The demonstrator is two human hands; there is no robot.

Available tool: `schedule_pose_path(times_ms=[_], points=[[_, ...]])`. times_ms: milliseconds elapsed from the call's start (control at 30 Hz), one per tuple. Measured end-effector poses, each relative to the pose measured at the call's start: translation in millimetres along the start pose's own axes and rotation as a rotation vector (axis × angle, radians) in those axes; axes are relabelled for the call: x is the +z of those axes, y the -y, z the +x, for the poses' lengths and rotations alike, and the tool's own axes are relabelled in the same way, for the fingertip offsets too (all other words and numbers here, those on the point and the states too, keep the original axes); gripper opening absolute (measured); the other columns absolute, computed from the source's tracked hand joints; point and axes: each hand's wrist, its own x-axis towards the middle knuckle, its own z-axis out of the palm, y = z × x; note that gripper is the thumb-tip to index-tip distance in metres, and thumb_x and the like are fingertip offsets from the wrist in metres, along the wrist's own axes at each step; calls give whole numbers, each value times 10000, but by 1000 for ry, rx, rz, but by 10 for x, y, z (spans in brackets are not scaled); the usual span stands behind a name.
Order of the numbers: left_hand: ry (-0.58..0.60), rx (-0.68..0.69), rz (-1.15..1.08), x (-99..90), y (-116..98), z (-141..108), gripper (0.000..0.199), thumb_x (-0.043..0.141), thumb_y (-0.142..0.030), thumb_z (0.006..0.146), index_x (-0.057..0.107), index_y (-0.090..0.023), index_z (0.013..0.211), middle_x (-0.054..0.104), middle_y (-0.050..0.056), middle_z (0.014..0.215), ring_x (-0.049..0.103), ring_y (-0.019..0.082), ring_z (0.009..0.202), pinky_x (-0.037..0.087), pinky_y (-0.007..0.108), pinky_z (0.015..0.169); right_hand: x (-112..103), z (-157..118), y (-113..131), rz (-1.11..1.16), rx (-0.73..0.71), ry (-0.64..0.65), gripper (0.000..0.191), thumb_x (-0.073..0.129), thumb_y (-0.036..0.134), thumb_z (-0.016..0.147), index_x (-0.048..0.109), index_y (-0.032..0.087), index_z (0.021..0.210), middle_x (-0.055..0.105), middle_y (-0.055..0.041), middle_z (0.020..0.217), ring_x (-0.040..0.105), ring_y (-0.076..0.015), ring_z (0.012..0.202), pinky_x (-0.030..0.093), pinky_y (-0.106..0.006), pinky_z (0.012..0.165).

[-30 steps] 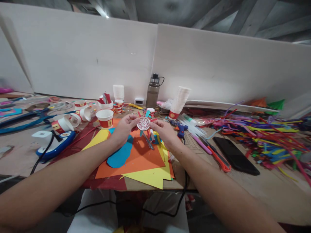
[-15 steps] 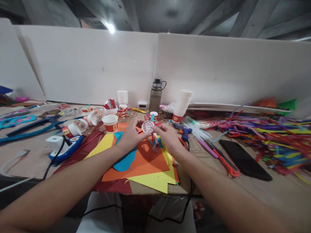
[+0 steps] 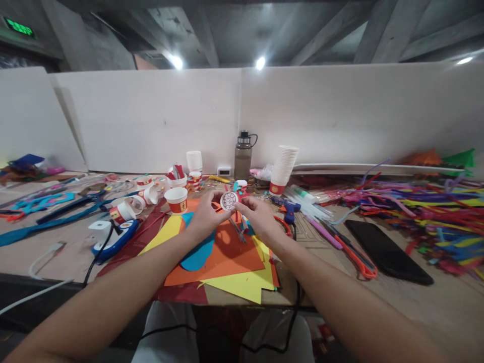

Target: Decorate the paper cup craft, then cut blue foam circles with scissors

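A small white disc with a dark red pattern faces me above the coloured paper. My left hand pinches its left edge, and my right hand holds it at the right. Red and light blue pieces show just behind the disc; how they join it I cannot tell. Beneath both hands lie an orange sheet, a blue paper shape and yellow paper. Scissors, partly hidden, rest on the orange sheet near my right hand.
A white and red cup stands left of my hands. Behind are a bottle and a cup stack. To the right lie a blue glue gun, a cutter, a black phone and colourful pipe cleaners.
The camera view has tilted up and shifted slightly left, so the table items appear lower and further right. Both hands keep their hold on the disc, nearly unmoved.
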Motion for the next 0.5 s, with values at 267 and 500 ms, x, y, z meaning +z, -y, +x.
schedule_pose_path(times_ms=[267,500], points=[[-239,-140,-148,-306,120,367,489,760,-362,651,591,-155,1061,671,85,1044,637,198,915,493,336,816,-61,54,-65,-14,43,-135,258,591,365,747,658,155,882,689,-54,839,600,-167,755,454,-303,713],[-281,-185,-48,-327,-7,734,442,751,-357,630,613,-143,991,689,82,981,635,192,852,487,313,748,-189,117,-16,-14,25,-250,238,572,344,743,661,151,851,671,-37,821,578,-148,747,439,-280,708]])
